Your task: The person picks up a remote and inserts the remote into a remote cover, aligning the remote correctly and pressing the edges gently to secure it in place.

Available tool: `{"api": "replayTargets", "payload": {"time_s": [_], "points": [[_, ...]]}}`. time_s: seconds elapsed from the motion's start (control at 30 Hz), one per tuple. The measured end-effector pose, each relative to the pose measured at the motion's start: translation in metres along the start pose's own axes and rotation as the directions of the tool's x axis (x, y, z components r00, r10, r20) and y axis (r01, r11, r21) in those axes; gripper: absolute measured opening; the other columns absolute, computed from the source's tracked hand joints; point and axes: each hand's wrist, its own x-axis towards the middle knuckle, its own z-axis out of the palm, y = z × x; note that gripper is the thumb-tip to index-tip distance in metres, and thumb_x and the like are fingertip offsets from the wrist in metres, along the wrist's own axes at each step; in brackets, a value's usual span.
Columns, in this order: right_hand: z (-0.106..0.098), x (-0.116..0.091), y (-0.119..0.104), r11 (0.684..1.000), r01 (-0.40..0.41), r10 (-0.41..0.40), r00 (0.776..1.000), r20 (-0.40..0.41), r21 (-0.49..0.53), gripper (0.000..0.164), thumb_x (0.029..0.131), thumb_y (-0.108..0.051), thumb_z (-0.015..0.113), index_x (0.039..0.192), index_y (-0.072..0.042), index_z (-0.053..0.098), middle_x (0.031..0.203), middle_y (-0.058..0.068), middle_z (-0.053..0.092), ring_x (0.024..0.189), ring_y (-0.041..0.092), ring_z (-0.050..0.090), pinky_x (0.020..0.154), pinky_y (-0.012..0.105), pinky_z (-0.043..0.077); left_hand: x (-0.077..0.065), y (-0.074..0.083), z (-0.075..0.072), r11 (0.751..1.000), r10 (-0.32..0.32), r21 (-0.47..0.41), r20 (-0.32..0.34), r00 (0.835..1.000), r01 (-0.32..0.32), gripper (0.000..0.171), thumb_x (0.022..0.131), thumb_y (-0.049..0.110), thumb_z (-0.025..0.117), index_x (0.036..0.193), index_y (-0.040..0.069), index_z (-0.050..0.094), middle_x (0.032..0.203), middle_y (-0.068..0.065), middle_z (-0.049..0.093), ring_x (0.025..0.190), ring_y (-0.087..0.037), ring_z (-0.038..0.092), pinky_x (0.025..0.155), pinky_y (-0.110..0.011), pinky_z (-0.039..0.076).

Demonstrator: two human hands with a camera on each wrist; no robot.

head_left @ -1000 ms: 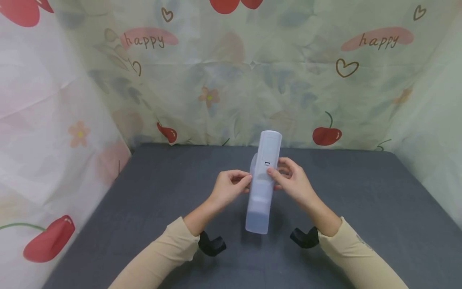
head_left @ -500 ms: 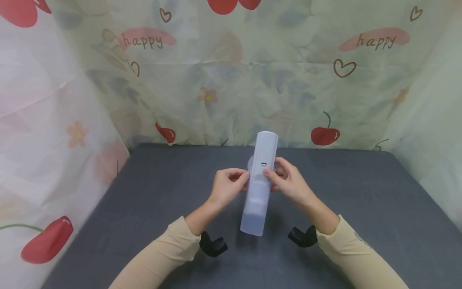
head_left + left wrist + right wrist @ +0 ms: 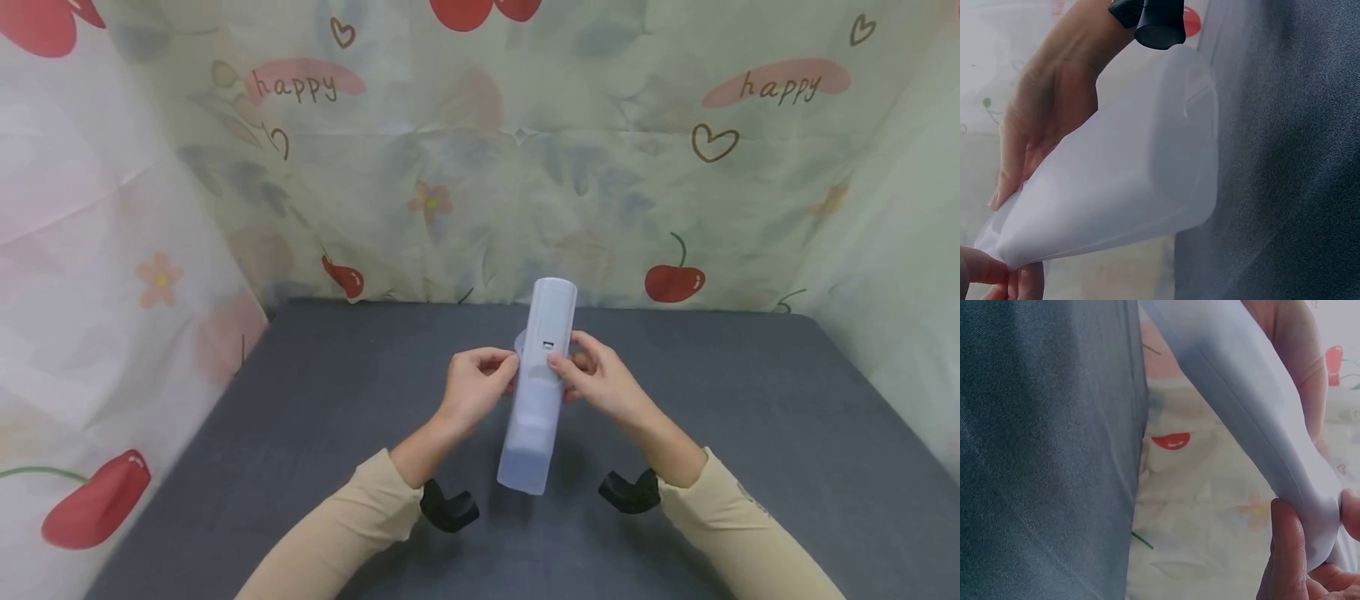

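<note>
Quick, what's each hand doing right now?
Left hand: pinching the white plastic object at one side.
Right hand: gripping the white plastic object's opposite side.

Soft, muted light in the head view seems to come from above, laying faint, blurry-edged shadows on the dark table (image 3: 712,392) below the left hand (image 3: 474,385) and right hand (image 3: 603,379), while the curtain (image 3: 517,225) beyond them looks slightly hazy. Between the hands, the white container (image 3: 536,400) turns pale and nearly detail-free in the left wrist view. Both wrist views show the curtain behind the hands out of focus.
</note>
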Motion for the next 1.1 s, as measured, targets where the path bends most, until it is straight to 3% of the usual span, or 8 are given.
{"api": "replayTargets", "payload": {"time_s": [0.2,0.4,0.57,0.7,0.83,0.97,1.1], "points": [[0.000,0.001,0.000,1.000,-0.009,0.009,1.000,0.013,-0.004,0.048,0.096,-0.025,0.053,0.134,-0.001,0.038,0.117,0.031,0.058,0.079,0.013,0.065,0.069,0.033,0.056,0.001,0.000,-0.001,1.000,-0.010,-0.003,0.001,1.000,0.010,0.019,0.089,0.009,0.059,0.096,-0.006,0.070,0.083,-0.023,0.068,0.059,-0.005,0.057,0.061,-0.026,0.054],[-0.001,-0.001,0.001,1.000,-0.006,0.006,1.000,-0.013,-0.013,0.051,0.095,-0.027,0.055,0.135,-0.001,0.038,0.119,0.029,0.058,0.082,0.015,0.065,0.070,0.034,0.056,0.001,0.006,-0.002,0.996,-0.091,0.003,0.071,0.993,0.091,0.022,0.091,0.011,0.057,0.102,-0.005,0.068,0.091,-0.021,0.068,0.069,-0.011,0.062,0.069,-0.032,0.057],[0.000,-0.001,0.000,1.000,0.005,-0.005,0.999,-0.045,-0.004,0.050,0.093,-0.026,0.058,0.133,-0.001,0.042,0.121,0.028,0.058,0.091,0.018,0.065,0.072,0.037,0.057,0.000,0.011,-0.004,0.991,-0.137,0.022,0.131,0.982,0.135,0.031,0.092,0.023,0.057,0.108,-0.002,0.066,0.100,-0.019,0.067,0.080,-0.015,0.065,0.074,-0.032,0.057],[0.002,0.001,0.002,0.999,0.021,-0.023,0.998,-0.055,-0.026,0.047,0.092,-0.025,0.060,0.130,-0.002,0.044,0.121,0.026,0.058,0.091,0.019,0.066,0.070,0.037,0.056,-0.001,0.011,-0.004,0.988,-0.128,0.108,0.170,0.977,0.111,0.037,0.088,0.031,0.064,0.105,-0.001,0.065,0.099,-0.017,0.069,0.078,-0.014,0.064,0.069,-0.030,0.056],[0.006,0.002,0.004,0.998,0.037,-0.041,0.996,-0.084,-0.045,0.044,0.091,-0.022,0.061,0.128,-0.002,0.046,0.118,0.025,0.058,0.085,0.017,0.066,0.067,0.036,0.056,0.000,0.009,-0.003,0.986,-0.091,0.154,0.185,0.978,0.062,0.034,0.087,0.029,0.066,0.103,-0.001,0.066,0.095,-0.017,0.071,0.072,-0.011,0.063,0.061,-0.024,0.052],[0.009,0.002,0.004,0.996,0.079,-0.086,0.982,-0.167,-0.044,0.044,0.088,-0.016,0.064,0.125,-0.001,0.045,0.112,0.024,0.056,0.072,0.010,0.065,0.064,0.031,0.056,0.000,0.008,-0.002,0.991,-0.038,0.133,0.172,0.984,0.015,0.031,0.087,0.024,0.066,0.105,-0.002,0.065,0.093,-0.018,0.069,0.071,-0.009,0.061,0.061,-0.023,0.052],[0.009,0.002,0.004,0.991,0.135,-0.136,0.957,-0.256,-0.023,0.042,0.086,-0.013,0.066,0.120,0.001,0.045,0.102,0.016,0.053,0.067,0.004,0.062,0.065,0.027,0.056,0.000,0.009,-0.002,0.996,0.024,0.087,0.117,0.993,-0.034,0.029,0.087,0.019,0.066,0.105,-0.004,0.064,0.091,-0.020,0.068,0.069,-0.009,0.061,0.062,-0.023,0.051]]}}
